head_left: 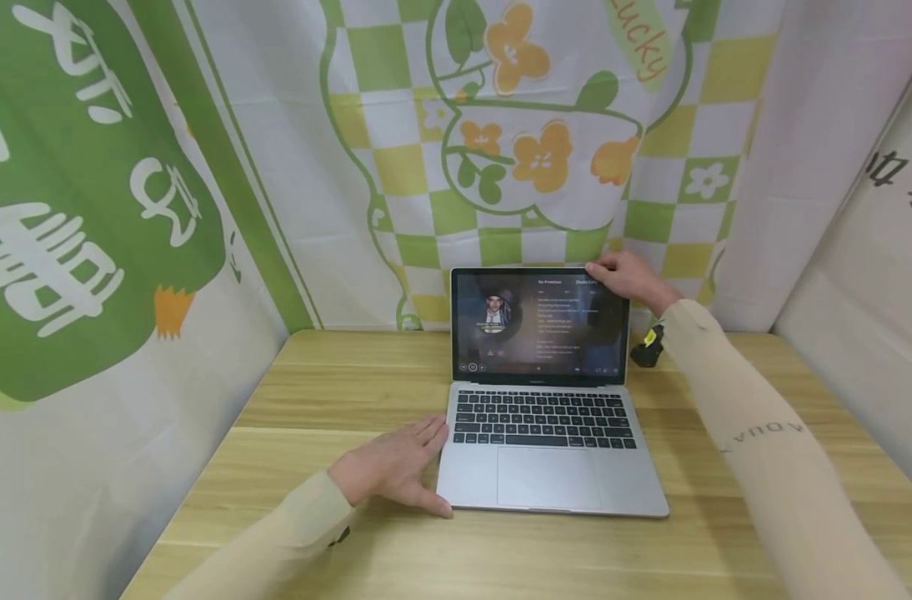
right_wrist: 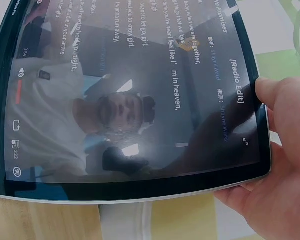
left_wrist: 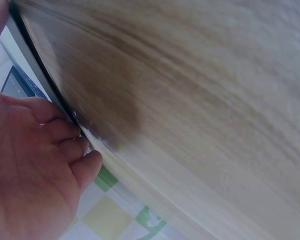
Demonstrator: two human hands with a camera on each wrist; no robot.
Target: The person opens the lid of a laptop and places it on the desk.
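A silver laptop [head_left: 549, 475] stands open on the wooden table, its lit screen [head_left: 538, 325] showing a music player with lyrics. My right hand [head_left: 630, 277] pinches the top right corner of the screen. In the right wrist view, the thumb [right_wrist: 270, 92] lies at the front bezel and other fingers reach behind the lid. My left hand [head_left: 396, 467] rests on the table beside the laptop base, fingers extended against its left edge and thumb near the front left corner. The left wrist view shows the palm [left_wrist: 35, 170] and fingertips along that edge.
The wooden table [head_left: 336, 383] has patterned cloth [head_left: 396, 117] behind it and more cloth at both sides. A black band with a yellow mark [head_left: 651, 340] is worn at the right wrist. The screen mirrors a person in the right wrist view.
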